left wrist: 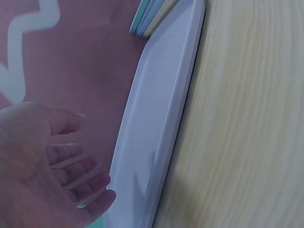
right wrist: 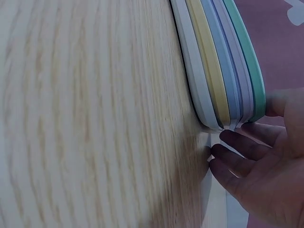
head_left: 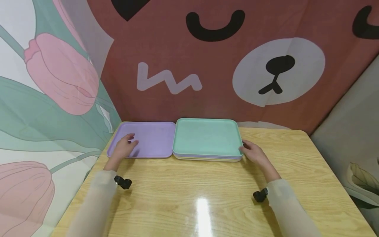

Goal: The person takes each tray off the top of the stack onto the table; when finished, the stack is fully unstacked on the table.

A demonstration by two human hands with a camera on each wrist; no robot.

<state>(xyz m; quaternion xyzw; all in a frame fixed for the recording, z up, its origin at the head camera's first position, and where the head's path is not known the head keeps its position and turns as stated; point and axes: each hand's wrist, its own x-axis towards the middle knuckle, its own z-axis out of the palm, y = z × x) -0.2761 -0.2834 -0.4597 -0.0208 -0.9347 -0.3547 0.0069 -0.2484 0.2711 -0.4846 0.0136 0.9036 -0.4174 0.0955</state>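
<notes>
A purple tray [head_left: 154, 140] lies at the back left of the table. My left hand [head_left: 125, 146] hovers over its left part with fingers spread and slightly bent, holding nothing; the left wrist view shows the palm and fingers [left wrist: 90, 178] beside the tray's rim. Right of it stands a stack of trays with a mint green tray [head_left: 208, 136] on top. At the stack's right edge, my right hand [head_left: 254, 153] pinches the green tray's rim, thumb on top and index fingertip at the edge below. Its other fingers [right wrist: 232, 159] extend beside the stack's corner.
Beneath the green tray are a purple tray [right wrist: 232, 52], a blue tray [right wrist: 221, 57], a yellow tray [right wrist: 209, 61] and a white tray [right wrist: 194, 66]. The wooden table [head_left: 165, 194] meets a printed bear cloth [head_left: 165, 108] behind and a tulip cloth [head_left: 63, 79] at left.
</notes>
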